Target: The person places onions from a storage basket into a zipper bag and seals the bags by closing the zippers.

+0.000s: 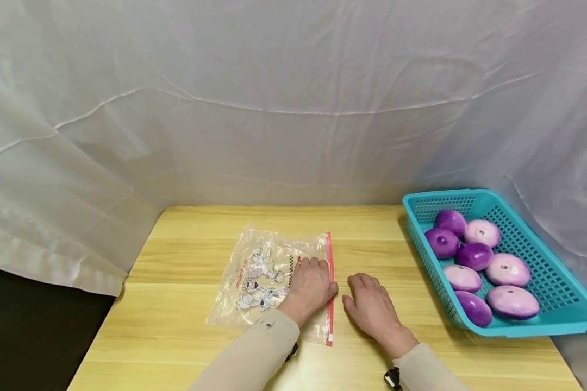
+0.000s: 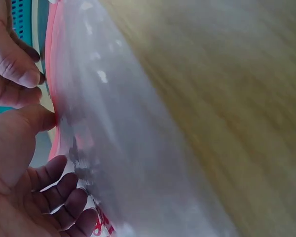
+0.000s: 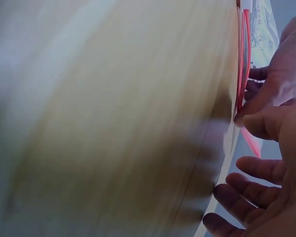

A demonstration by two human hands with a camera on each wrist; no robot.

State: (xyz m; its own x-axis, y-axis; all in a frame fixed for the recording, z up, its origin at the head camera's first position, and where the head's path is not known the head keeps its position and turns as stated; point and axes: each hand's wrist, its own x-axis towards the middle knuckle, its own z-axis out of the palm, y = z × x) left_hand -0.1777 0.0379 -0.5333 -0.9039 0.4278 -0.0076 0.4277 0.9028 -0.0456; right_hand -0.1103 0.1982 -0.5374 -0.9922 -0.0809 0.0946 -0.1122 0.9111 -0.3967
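Observation:
A clear plastic zip bag (image 1: 261, 274) with printed cartoon figures lies flat on the wooden table, its red zipper edge (image 1: 330, 326) facing right. My left hand (image 1: 312, 285) rests on the bag beside that edge. In the left wrist view, the left thumb (image 2: 39, 117) touches the red strip and the other fingers are loosely bent over the plastic. Just right of the zipper, my right hand (image 1: 372, 304) lies low over the table with nothing in it. Its fingers (image 3: 244, 200) are spread and relaxed in the right wrist view.
On the table's right side stands a turquoise plastic basket (image 1: 567, 296) holding several purple onions (image 1: 442, 243), some deep purple and some paler (image 1: 509, 269). White cloth (image 1: 293, 152) hangs behind the table and along both sides. The left table edge (image 1: 98, 336) borders a dark area.

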